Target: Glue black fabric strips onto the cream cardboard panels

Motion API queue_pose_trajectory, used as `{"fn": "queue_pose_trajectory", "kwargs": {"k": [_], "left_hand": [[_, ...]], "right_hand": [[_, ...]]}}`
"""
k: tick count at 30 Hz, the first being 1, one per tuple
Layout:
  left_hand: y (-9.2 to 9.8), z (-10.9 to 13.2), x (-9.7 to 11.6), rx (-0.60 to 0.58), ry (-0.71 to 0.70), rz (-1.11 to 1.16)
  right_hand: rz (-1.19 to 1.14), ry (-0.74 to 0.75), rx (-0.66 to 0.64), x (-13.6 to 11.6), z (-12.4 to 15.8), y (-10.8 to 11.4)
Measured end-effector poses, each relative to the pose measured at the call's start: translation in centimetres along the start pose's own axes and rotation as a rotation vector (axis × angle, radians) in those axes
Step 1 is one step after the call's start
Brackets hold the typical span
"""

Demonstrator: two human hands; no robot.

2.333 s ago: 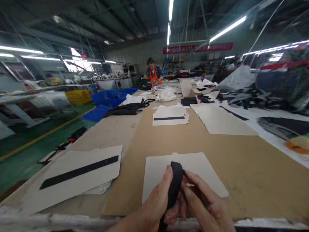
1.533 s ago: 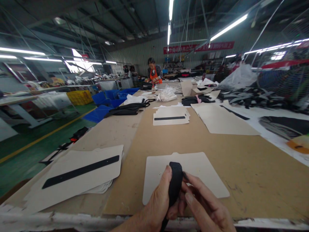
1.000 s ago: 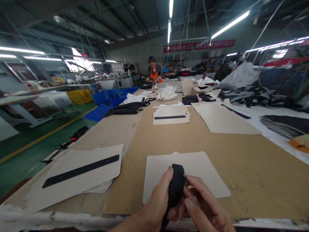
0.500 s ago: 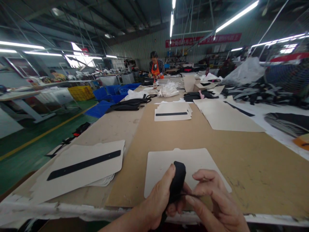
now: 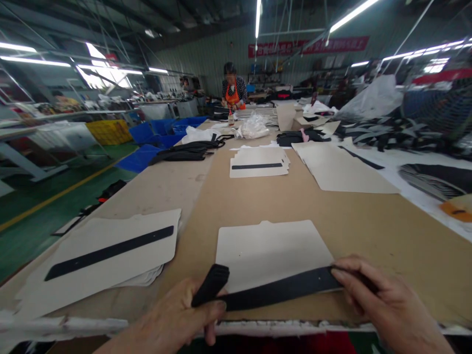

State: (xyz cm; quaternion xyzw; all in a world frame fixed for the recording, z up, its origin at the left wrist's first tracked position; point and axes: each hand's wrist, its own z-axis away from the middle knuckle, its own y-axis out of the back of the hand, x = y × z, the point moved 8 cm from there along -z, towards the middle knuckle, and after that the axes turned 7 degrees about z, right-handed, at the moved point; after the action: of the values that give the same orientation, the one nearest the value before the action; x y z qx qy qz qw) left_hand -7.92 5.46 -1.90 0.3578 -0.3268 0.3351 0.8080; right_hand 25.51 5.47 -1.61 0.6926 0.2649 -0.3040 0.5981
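Observation:
A black strip [image 5: 280, 290] is stretched out low across the near edge of a pale card panel [image 5: 271, 248] on the brown table [image 5: 361, 216]. My left hand [image 5: 173, 322] grips the rolled end of the strip at the left, fingers closed round it. My right hand [image 5: 387, 305] pinches the free end at the right, over the panel's right corner.
A stack of pale panels with a black strip stuck on top [image 5: 99, 253] lies at my left. Another such stack [image 5: 259, 164] and large plain sheets [image 5: 342, 169] lie farther up the table. A person in an orange apron [image 5: 232, 93] works at the far end. Blue bins [image 5: 158, 140] stand left.
The black strip was a roll held up in both hands close together. My right hand has pulled its end out to the right, and the strip now spans the panel.

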Motion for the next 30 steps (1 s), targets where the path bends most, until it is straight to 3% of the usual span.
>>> {"fn": "queue_pose_trajectory", "kwargs": {"k": [7,16,30], "left_hand": [[2.4,-2.7,1.7,0.255,-0.015,-0.112],[3.1,-2.9,3.7,0.257,-0.037,-0.273],[3.3,-4.6,4.2,0.355,-0.146,-0.599]], "right_hand": [[0.103,-0.068,-0.043,0.9,-5.0,-1.6],[0.112,-0.118,0.000,2.8,-5.9,-2.5],[0.145,-0.065,0.040,2.2,-6.2,-2.6]]}}
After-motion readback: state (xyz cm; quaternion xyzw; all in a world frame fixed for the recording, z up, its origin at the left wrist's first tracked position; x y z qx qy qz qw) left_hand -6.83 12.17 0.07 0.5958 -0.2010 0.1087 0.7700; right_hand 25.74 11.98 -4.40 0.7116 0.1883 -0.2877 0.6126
